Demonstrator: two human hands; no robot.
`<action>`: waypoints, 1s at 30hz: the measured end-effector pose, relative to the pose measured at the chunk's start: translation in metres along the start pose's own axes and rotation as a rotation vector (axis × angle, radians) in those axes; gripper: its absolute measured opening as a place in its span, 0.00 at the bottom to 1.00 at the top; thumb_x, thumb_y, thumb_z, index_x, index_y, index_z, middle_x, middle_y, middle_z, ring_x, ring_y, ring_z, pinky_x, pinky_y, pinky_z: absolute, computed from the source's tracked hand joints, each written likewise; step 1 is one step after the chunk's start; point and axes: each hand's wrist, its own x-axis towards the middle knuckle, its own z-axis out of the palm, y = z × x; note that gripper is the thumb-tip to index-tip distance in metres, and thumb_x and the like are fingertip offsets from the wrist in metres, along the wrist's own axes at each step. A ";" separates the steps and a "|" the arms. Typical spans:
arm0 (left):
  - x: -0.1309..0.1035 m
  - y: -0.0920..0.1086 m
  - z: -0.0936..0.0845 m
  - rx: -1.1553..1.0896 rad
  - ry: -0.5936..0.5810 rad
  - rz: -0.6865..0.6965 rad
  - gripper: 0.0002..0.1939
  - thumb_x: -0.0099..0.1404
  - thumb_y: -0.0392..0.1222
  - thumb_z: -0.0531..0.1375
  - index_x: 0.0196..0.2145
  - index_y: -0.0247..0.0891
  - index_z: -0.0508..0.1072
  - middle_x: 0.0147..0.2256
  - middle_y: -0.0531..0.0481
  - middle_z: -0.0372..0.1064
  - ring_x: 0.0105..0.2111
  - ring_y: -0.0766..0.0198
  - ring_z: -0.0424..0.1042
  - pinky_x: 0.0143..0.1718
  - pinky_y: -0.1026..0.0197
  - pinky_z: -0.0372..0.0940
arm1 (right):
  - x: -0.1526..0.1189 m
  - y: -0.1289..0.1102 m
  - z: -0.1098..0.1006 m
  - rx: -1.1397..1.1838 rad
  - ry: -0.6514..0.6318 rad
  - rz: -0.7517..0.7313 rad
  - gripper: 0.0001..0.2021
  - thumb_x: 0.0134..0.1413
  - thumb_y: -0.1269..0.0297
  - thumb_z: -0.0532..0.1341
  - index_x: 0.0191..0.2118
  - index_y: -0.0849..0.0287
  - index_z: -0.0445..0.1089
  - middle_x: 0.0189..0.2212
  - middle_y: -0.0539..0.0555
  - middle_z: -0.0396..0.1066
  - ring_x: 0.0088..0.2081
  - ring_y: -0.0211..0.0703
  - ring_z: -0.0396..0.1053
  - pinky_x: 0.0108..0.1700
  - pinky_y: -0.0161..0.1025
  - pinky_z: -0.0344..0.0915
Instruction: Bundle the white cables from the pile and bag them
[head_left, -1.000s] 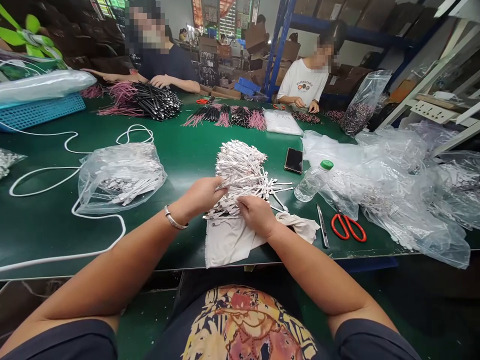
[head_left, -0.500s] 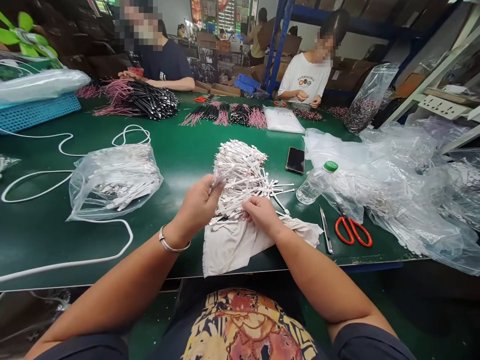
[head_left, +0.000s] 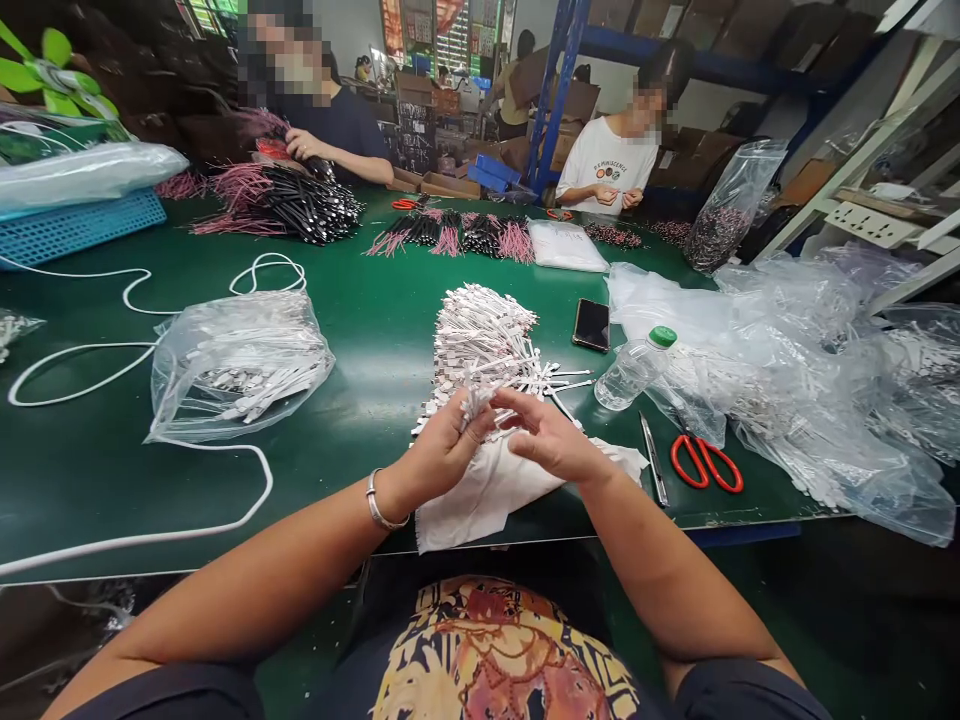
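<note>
Closer together than in the earlier frame: my left hand (head_left: pixel 442 455) and right hand (head_left: pixel 553 435), just below centre. At centre left, a bag (head_left: pixel 244 360) lies well apart from both. My left hand is clamped on a bunch of white cables (head_left: pixel 477 402); should that pinch slacken, single ones could slide out. Behind, at centre, sits the pile (head_left: pixel 484 330), where the bunch's ends might snag. My right hand's thumb stands apart from its curved fingers; whether they touch the bunch I cannot tell. Right of centre, a bottle (head_left: pixel 622 378) sits near the pile's stray ends (head_left: pixel 566 380) and could tip if that hand swung wide. Further right, a knife (head_left: pixel 652 458) lies near my forearm (head_left: pixel 667 560); an outward sweep could knock it.
</note>
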 end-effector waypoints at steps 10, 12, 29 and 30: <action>-0.012 -0.004 0.021 0.002 -0.257 0.114 0.12 0.60 0.34 0.52 0.42 0.36 0.67 0.41 0.43 0.69 0.40 0.59 0.68 0.42 0.55 0.66 | -0.025 -0.017 0.021 -0.205 0.100 0.105 0.28 0.47 0.56 0.66 0.55 0.58 0.64 0.50 0.59 0.68 0.48 0.48 0.68 0.50 0.44 0.65; -0.010 -0.002 0.023 -0.018 -0.274 0.067 0.11 0.59 0.34 0.54 0.41 0.35 0.67 0.40 0.44 0.69 0.38 0.59 0.68 0.41 0.55 0.66 | -0.027 -0.013 0.021 -0.205 0.115 0.116 0.31 0.47 0.57 0.66 0.58 0.56 0.61 0.51 0.59 0.67 0.46 0.46 0.69 0.48 0.43 0.67; -0.006 -0.003 0.026 -0.082 -0.177 0.075 0.11 0.60 0.40 0.57 0.42 0.38 0.68 0.41 0.45 0.70 0.40 0.56 0.69 0.42 0.54 0.67 | -0.024 -0.021 0.028 -0.628 0.212 -0.228 0.43 0.48 0.48 0.64 0.65 0.55 0.45 0.61 0.64 0.54 0.62 0.56 0.54 0.61 0.54 0.53; -0.006 -0.004 0.027 -0.082 -0.154 0.077 0.13 0.60 0.41 0.57 0.43 0.38 0.67 0.43 0.44 0.69 0.42 0.54 0.68 0.44 0.52 0.66 | -0.023 -0.023 0.029 -0.699 0.176 -0.238 0.38 0.48 0.48 0.63 0.62 0.57 0.52 0.62 0.64 0.53 0.62 0.57 0.52 0.61 0.55 0.51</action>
